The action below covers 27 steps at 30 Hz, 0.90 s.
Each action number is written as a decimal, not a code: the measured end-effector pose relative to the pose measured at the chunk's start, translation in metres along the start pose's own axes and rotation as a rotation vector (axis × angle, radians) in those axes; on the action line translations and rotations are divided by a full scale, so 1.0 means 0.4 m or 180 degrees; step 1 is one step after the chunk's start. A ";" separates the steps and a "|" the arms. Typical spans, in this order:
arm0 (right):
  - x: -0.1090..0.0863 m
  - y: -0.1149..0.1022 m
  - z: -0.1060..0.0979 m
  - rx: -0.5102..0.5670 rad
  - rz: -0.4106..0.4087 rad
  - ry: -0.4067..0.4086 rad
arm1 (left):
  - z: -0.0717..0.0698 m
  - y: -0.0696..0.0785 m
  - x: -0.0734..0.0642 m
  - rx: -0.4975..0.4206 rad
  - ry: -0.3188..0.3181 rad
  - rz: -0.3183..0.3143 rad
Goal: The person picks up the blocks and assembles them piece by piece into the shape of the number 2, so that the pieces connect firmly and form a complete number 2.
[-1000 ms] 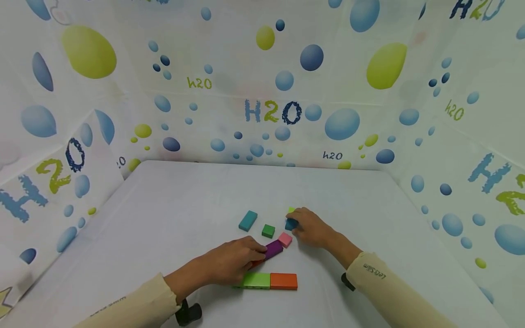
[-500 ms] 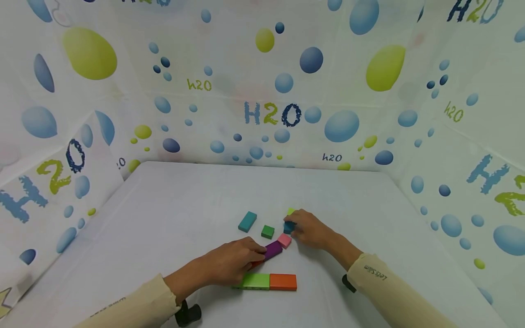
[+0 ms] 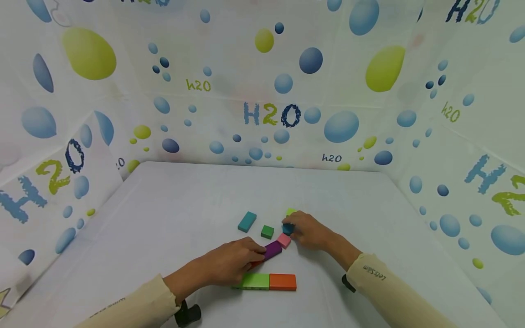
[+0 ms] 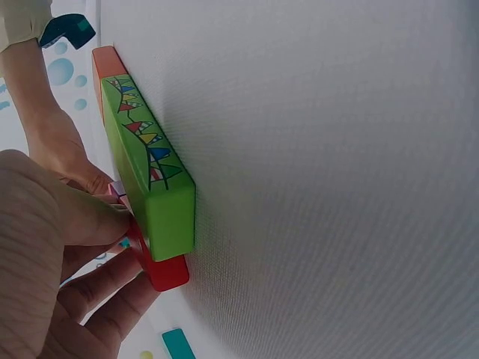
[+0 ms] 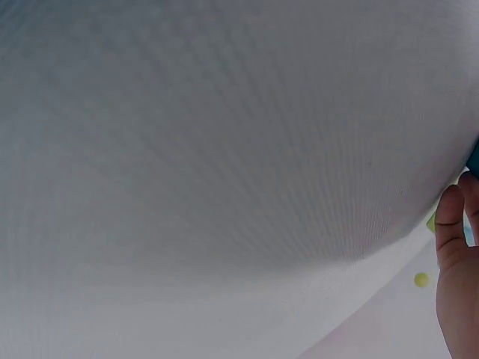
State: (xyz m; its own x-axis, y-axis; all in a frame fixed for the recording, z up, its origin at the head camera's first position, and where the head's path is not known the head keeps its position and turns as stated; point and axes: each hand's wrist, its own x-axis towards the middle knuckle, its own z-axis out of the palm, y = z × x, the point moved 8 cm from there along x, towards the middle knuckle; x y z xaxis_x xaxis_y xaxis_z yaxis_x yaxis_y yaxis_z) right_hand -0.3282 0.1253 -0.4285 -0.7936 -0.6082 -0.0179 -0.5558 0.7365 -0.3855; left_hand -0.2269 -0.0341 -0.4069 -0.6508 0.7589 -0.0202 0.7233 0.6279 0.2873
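On the white table, my left hand (image 3: 229,259) holds a red block (image 4: 171,274) between thumb and fingers; the hand covers most of it in the head view. A purple block (image 3: 272,250) lies end to end with the red one, and a pink block (image 3: 284,240) sits at its far end. My right hand (image 3: 309,231) pinches a small dark blue block (image 3: 288,229) just beyond the pink one. Close behind those fingers a yellow-green block (image 3: 291,212) is partly hidden. In the right wrist view only a few fingers and a corner of the blue block show.
Nearer me, a light green block (image 3: 256,281) with painted flags on its side adjoins an orange block (image 3: 282,282) in a row. Farther off lie a green block (image 3: 267,232) and a teal block (image 3: 247,222). Patterned sheets (image 3: 197,127) stand around the table.
My right hand has slid the blue block a little left and nearer, up to the pink block. The left hand stays in place on the red block.
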 end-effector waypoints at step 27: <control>0.003 -0.014 -0.044 -0.0133 -0.0014 0.0060 | 0.001 -0.001 -0.001 -0.0024 0.0052 0.0004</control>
State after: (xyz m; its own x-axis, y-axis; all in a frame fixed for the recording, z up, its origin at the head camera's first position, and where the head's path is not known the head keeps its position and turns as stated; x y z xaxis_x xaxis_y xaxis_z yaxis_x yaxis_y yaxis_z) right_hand -0.3306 0.1258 -0.4101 -0.7954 -0.6061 0.0011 -0.5689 0.7458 -0.3467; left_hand -0.2270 -0.0344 -0.4073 -0.6536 0.7569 -0.0042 0.7224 0.6255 0.2947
